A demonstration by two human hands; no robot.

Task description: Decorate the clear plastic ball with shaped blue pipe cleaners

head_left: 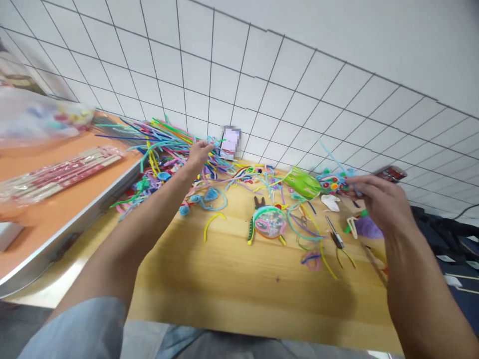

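My left hand [198, 152] reaches far forward into a big pile of coloured pipe cleaners [160, 144] at the back of the wooden table [232, 279]; its fingers are pinched on a few strands. My right hand [377, 199] is raised at the right, fingers closed on a colourful pipe-cleaner craft [333, 184] with blue, red and green parts. A light blue strand sticks up from that craft. A green curled piece [303, 182] lies just left of it.
Small pliers [335, 237], a round pipe-cleaner piece [267, 222], loose bent strands and a purple scrap [368, 227] lie on the wood. At left stands an orange table [56, 199] with packaged sticks [60, 172] and a plastic bag. A tiled wall is behind.
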